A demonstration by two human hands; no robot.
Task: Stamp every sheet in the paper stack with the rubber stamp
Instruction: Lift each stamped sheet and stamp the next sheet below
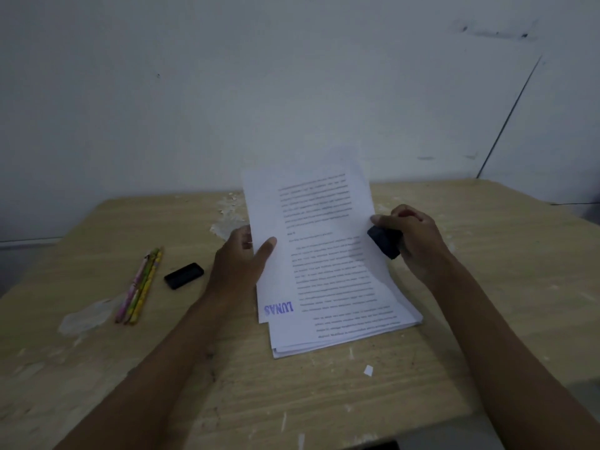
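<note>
A stack of printed sheets (pixel 344 332) lies on the wooden table (pixel 324 401) in front of me. Its top sheet (pixel 311 228) is lifted at the far end and stands tilted up, with a blue "LUNAS" stamp mark (pixel 279 309) near its lower left corner. My left hand (pixel 242 258) pinches that sheet's left edge, thumb on the front. My right hand (pixel 410 237) grips a dark rubber stamp (pixel 384 242) with a red top, and its thumb touches the sheet's right edge.
Several coloured pencils (pixel 139 287) lie at the left beside a small black case (pixel 184 275). A clear plastic wrapper (pixel 87 315) lies near them. A small paper scrap (pixel 368 370) sits below the stack. The wall stands right behind the table.
</note>
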